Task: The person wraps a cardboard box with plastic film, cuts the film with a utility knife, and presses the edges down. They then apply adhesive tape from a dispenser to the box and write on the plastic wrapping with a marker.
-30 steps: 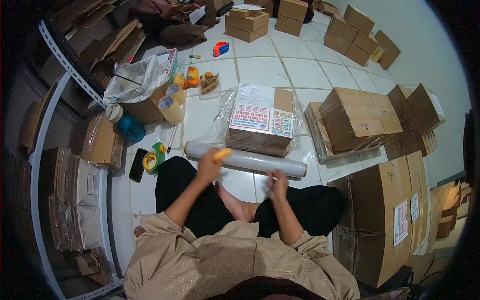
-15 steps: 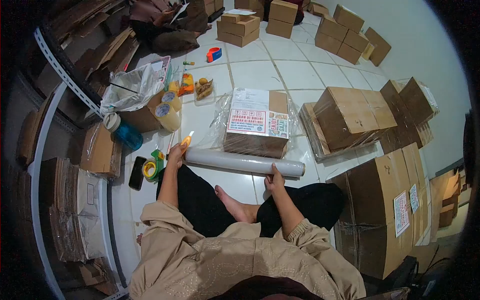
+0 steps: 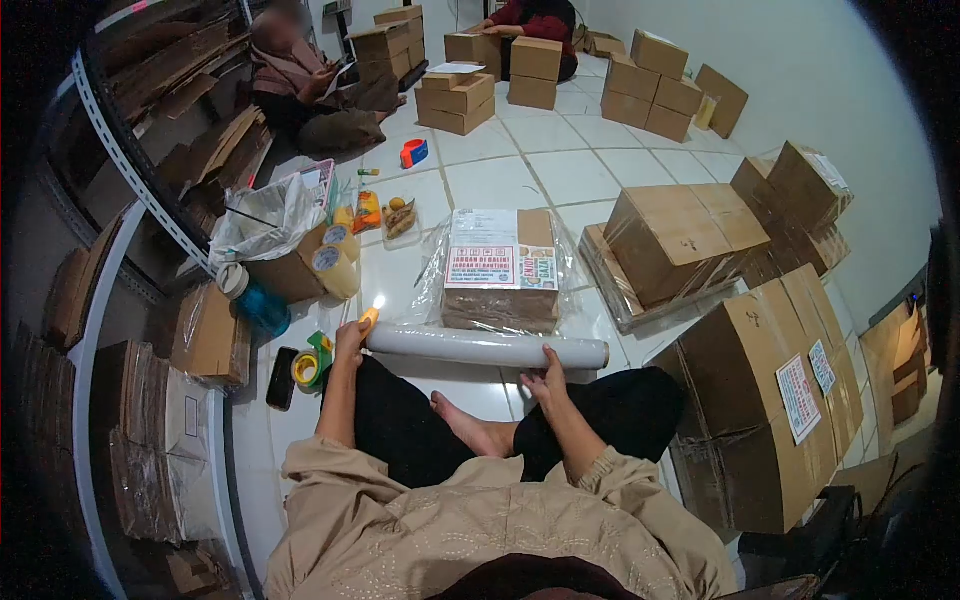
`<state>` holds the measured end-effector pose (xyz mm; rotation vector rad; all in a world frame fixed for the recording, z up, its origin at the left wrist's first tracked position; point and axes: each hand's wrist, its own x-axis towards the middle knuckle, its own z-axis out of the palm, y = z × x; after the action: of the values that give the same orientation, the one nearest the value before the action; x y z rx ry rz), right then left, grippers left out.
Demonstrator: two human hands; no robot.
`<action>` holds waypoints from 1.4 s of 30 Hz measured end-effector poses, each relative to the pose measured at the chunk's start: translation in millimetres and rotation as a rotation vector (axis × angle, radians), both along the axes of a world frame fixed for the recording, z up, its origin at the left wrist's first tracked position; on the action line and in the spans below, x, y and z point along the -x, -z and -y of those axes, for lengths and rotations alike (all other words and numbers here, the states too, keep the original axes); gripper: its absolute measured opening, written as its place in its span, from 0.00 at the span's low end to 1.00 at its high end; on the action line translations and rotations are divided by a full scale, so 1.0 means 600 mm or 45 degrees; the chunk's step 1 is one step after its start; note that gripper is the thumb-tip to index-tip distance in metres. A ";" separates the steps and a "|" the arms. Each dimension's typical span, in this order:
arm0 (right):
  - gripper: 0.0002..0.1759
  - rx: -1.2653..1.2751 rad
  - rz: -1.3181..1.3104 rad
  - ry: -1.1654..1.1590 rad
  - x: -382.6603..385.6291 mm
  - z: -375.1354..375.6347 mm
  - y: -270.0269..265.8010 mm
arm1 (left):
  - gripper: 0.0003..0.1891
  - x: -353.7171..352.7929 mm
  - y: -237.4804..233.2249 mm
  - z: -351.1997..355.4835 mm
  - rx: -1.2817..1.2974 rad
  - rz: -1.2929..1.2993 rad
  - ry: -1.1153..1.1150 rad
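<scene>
My left hand (image 3: 351, 343) is closed around an orange-yellow cutter (image 3: 370, 317), its blade end pointing up, right at the left end of a roll of clear stretch wrap (image 3: 480, 347). The roll lies crosswise in front of my knees. Near its right end my right hand (image 3: 547, 382) has the thumb against the roll and the other fingers spread apart below it. Just beyond the roll sits a cardboard box (image 3: 500, 305) in loose clear film, with a printed paper and red-lettered label (image 3: 482, 265) on top.
Wrapped boxes (image 3: 685, 240) and a large labelled carton (image 3: 765, 400) stand to my right. On the left are a phone (image 3: 282, 378), green tape dispenser (image 3: 308, 368), blue bottle (image 3: 262, 308), tape rolls (image 3: 336, 272) and shelving (image 3: 135, 185). Two people sit at the back among boxes.
The view has tilted up, showing more of the people at the back. My right hand's fingers have loosened and spread below the roll. My left hand keeps the cutter.
</scene>
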<state>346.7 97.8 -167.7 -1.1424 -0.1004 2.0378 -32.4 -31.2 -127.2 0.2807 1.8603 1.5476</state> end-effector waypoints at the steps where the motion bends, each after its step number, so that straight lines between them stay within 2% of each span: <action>1: 0.39 0.071 -0.195 0.048 0.001 0.003 0.003 | 0.13 -0.002 -0.009 0.008 -0.053 -0.056 -0.012; 2: 0.39 0.069 -0.189 0.049 -0.001 0.014 -0.014 | 0.13 -0.002 -0.017 0.021 -0.055 -0.051 -0.011; 4: 0.36 -0.015 -0.162 0.032 -0.010 0.069 -0.091 | 0.10 -0.002 -0.037 0.051 -0.261 -0.060 -0.099; 5: 0.39 -0.049 -0.173 0.032 -0.015 0.090 -0.113 | 0.10 -0.010 -0.051 0.068 -0.244 -0.053 -0.096; 7: 0.40 -0.002 -0.221 0.040 -0.018 0.113 -0.146 | 0.09 -0.028 -0.090 0.106 -0.412 0.056 -0.134; 10: 0.44 0.002 -0.327 0.069 -0.010 0.125 -0.142 | 0.15 -0.063 -0.117 0.148 -0.352 0.127 -0.125; 11: 0.45 -0.051 -0.305 0.098 -0.016 0.140 -0.142 | 0.10 -0.092 -0.122 0.164 -0.370 0.089 -0.154; 14: 0.45 -0.110 -0.250 0.106 -0.024 0.147 -0.165 | 0.09 -0.087 -0.106 0.178 -0.339 0.069 -0.143; 16: 0.45 -0.096 -0.206 0.085 -0.028 0.150 -0.179 | 0.08 -0.095 -0.126 0.170 -0.318 -0.041 -0.174; 18: 0.39 -0.146 -0.119 0.040 -0.031 0.150 -0.184 | 0.08 -0.107 -0.163 0.159 0.099 -1.099 -0.182; 19: 0.39 -0.139 -0.121 0.051 -0.032 0.148 -0.177 | 0.10 -0.123 -0.187 0.145 0.010 -1.252 -0.228; 20: 0.39 -0.131 -0.139 0.052 -0.026 0.136 -0.169 | 0.10 -0.137 -0.216 0.111 0.003 -1.259 -0.220; 22: 0.39 -0.102 -0.142 0.044 -0.029 0.137 -0.160 | 0.10 -0.183 -0.255 0.064 -0.139 -1.101 0.177; 24: 0.40 -0.143 -0.155 0.026 -0.028 0.136 -0.156 | 0.11 -0.249 -0.292 0.016 -0.055 -1.236 0.767; 26: 0.40 -0.113 -0.188 0.032 -0.030 0.136 -0.147 | 0.11 -0.300 -0.269 -0.035 -0.176 -1.464 1.051; 28: 0.41 -0.095 -0.222 0.058 -0.033 0.135 -0.145 | 0.09 -0.344 -0.285 -0.078 -0.069 -1.545 1.410; 29: 0.41 -0.116 -0.227 0.052 -0.033 0.136 -0.147 | 0.09 -0.359 -0.275 -0.094 -0.080 -1.544 1.417; 31: 0.40 -0.134 -0.224 0.055 -0.036 0.135 -0.147 | 0.10 -0.376 -0.246 -0.120 -0.039 -1.785 1.613; 38: 0.38 -0.144 -0.189 -0.003 -0.039 0.132 -0.138 | 0.11 -0.348 -0.261 -0.116 0.198 -1.762 1.779; 40: 0.38 -0.164 -0.160 -0.036 -0.041 0.133 -0.136 | 0.14 -0.320 -0.269 -0.100 0.474 -1.705 1.821; 42: 0.37 -0.197 -0.161 -0.032 -0.042 0.134 -0.144 | 0.14 -0.275 -0.253 -0.080 0.400 -1.746 1.782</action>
<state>372.0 17.6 -81.6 -0.9189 -0.2065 2.0802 132.6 17.0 24.8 2.2565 1.7525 -0.1028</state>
